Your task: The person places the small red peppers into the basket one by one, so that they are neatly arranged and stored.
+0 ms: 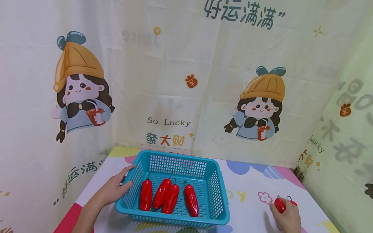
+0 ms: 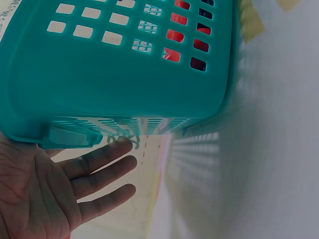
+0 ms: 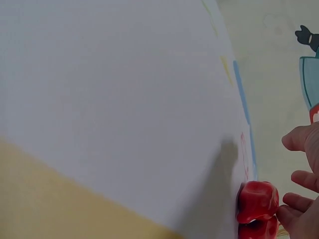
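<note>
Several red peppers [image 1: 191, 201] lie in a blue-green plastic basket [image 1: 172, 218]. My left hand [image 1: 112, 189] touches the basket's left rim. In the left wrist view the left hand [image 2: 45, 194] has its fingers extended beside the basket wall [image 2: 124, 84]. To the right of the basket, my right hand [image 1: 288, 220] is over a red pepper [image 1: 280, 205], with another red pepper [image 1: 293, 203] just behind it. The right wrist view shows two peppers [image 3: 258, 201] side by side, with the spread fingers of the right hand [image 3: 310, 181] close to them; contact is unclear.
The table [image 1: 244, 213] has a white cover with coloured prints. Behind it hangs a cream curtain [image 1: 176, 60] with cartoon figures and writing, and curtain also closes off the left and right sides.
</note>
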Demonstrator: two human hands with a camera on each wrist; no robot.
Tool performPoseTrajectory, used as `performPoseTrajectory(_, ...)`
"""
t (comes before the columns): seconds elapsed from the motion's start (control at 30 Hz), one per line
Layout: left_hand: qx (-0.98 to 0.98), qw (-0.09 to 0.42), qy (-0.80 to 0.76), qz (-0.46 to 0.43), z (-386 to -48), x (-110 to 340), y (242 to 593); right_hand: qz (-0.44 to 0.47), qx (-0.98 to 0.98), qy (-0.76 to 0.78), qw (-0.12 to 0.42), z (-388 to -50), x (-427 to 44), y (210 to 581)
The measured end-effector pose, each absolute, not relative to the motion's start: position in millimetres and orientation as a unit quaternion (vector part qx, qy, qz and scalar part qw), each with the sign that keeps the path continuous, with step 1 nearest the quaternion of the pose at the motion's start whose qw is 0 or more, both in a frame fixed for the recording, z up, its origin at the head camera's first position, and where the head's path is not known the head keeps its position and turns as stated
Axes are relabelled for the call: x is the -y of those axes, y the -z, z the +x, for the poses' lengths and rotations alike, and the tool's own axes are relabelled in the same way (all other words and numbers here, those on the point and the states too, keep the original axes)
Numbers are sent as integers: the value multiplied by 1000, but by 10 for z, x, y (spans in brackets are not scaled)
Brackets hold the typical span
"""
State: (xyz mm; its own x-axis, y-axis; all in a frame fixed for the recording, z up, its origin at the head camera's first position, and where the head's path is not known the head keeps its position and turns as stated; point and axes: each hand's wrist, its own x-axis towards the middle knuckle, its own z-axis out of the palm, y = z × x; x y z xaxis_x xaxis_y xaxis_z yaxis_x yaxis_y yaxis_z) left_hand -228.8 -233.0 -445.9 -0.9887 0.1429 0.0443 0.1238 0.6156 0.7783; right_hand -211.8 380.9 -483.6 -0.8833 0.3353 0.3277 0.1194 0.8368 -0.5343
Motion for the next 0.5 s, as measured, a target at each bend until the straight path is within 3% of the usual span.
performPoseTrajectory(0.5,-899,8,-432,72,-2285,2328,4468,-116,958,-237,116,-2179,-3839,4871)
